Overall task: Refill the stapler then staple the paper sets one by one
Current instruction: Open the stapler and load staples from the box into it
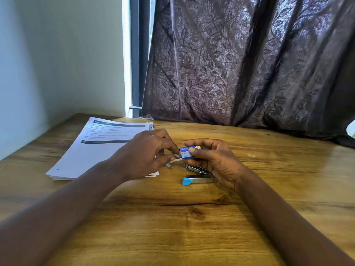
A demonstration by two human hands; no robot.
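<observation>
- Your right hand grips the staple box; your left hand pinches at its open end, where a white flap or tray pokes out.
- Your stapler lies swung open on the table, just under your right hand. Its channel looks not yet loaded.
- One short staple strip lies loose near the box.
- Your papers sit stacked at your left, apparently unstapled, so the refill and all the stapling remain.

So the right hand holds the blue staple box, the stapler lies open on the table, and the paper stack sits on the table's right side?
No: the head view shows the paper stack on the table's left side. The rest holds: right hand on the blue staple box, stapler open on it.
</observation>
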